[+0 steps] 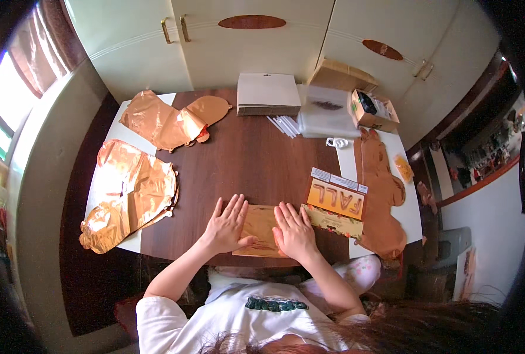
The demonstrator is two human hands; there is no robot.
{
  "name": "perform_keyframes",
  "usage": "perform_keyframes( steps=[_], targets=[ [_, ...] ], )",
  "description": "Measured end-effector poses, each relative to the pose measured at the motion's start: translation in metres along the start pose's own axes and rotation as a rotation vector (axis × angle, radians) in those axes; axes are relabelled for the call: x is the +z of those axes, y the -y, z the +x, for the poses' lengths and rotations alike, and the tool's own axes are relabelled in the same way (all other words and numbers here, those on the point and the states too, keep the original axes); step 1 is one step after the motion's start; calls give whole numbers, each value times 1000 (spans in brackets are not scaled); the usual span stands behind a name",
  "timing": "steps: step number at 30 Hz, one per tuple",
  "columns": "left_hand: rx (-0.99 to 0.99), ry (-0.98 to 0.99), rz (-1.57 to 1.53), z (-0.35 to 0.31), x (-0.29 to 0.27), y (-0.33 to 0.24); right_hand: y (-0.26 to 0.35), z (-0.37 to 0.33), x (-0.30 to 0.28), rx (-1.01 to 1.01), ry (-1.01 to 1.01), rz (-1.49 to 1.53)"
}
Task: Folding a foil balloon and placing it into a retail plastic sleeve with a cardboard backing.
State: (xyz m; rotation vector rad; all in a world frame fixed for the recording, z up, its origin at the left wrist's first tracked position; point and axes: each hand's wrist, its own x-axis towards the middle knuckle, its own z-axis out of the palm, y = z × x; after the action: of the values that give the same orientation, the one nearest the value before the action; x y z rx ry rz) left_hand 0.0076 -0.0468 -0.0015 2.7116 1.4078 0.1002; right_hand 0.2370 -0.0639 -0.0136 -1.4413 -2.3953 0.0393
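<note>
A flat, folded piece of copper-gold foil [257,227] lies at the table's near edge. My left hand [230,229] rests flat over its left side, fingers stretched out and the thumb pointing inward. On the opposite side my right hand [295,232] lies palm down, its fingers also straight. Neither hand grips anything. Just right of my right hand are an orange printed card [336,197] with balloon-style letters and a cream card with a leafy border [333,222].
Flat copper foil balloons lie at the left [135,192], far left [162,121] and right [377,189]. Along the back are a stack of white cardboard [268,91], white straws [283,126], clear plastic bags [327,121], a small box [375,118] and a white ribbon coil [337,142].
</note>
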Motion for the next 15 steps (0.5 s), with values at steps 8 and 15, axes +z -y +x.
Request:
perform_keyframes(
  steps=[8, 15],
  targets=[
    [-27, 32, 123, -32, -30, -37, 16, -10, 3, 44, 46, -43],
    [96, 18, -55, -44, -3, -75, 29, -20, 1, 82, 90, -68]
  ],
)
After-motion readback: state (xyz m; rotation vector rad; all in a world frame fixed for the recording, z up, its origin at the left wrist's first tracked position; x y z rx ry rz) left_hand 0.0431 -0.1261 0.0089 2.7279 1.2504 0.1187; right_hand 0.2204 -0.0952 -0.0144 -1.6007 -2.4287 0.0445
